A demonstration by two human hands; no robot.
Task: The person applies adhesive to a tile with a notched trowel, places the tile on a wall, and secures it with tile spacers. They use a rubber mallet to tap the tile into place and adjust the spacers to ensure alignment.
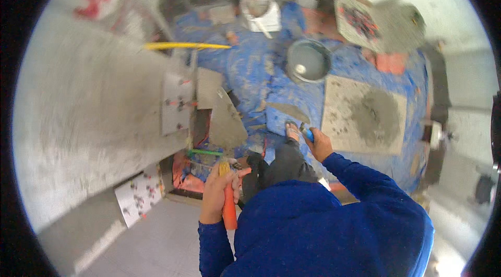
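My left hand [213, 191], at the lower centre, is wrapped round an orange tool [229, 214] with a yellowish upper end. A short orange piece sticks out beside the fingers; blur hides the tool's exact kind. Further right, my right hand [320, 146] grips a blue-handled trowel [310, 134]. Beyond the handle lies a grey pointed shape [288, 111] that looks like its blade, over a blue patch of sheeting near my foot. To the right of that hand is a pale board [336, 125] bearing a wide wet patch of grey mortar [377, 115].
Creased blue sheeting [242, 76] covers the floor. On it stand a grey bucket [309, 60] and a white sack [266, 18]. Cut grey tile pieces [227, 123] lean at left, near a yellow strip [188, 45] and the pale wall [99, 99]. A dirty board [402, 26] rests far right.
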